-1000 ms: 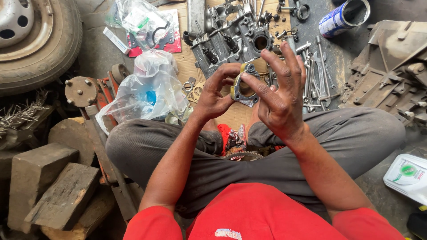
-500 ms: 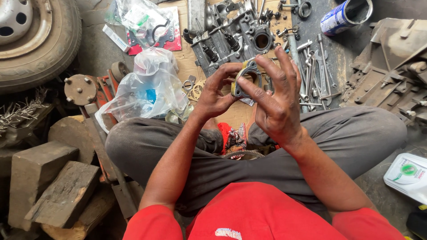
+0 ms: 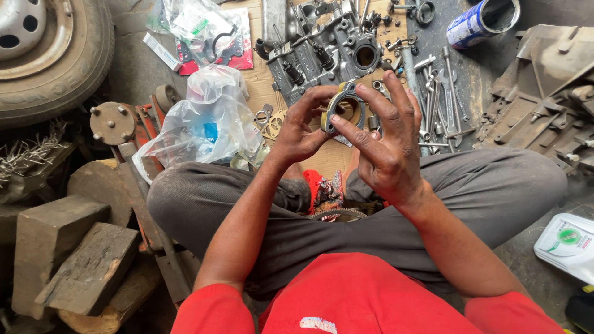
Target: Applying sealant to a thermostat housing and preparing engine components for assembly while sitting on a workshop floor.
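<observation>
Since half a second ago: both hands sit slightly lower in frame, still working the same part. Left hand point(image 3: 300, 133) pinches the rim of a metal ring point(image 3: 342, 110) with fingers curled; right hand point(image 3: 383, 145) presses its spread fingers against the ring's right side. Ring held upper centre of frame, above the crossed legs. Behind it, an engine cover point(image 3: 322, 49) on cardboard. Wrenches point(image 3: 436, 99) upper right; plastic bag point(image 3: 204, 124) left of centre; tyre point(image 3: 55, 55) upper left.

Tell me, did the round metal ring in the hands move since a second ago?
Yes, slightly. The metal ring has moved up and a bit right, toward the engine block on the cardboard, with the left hand and right hand holding it.
</observation>
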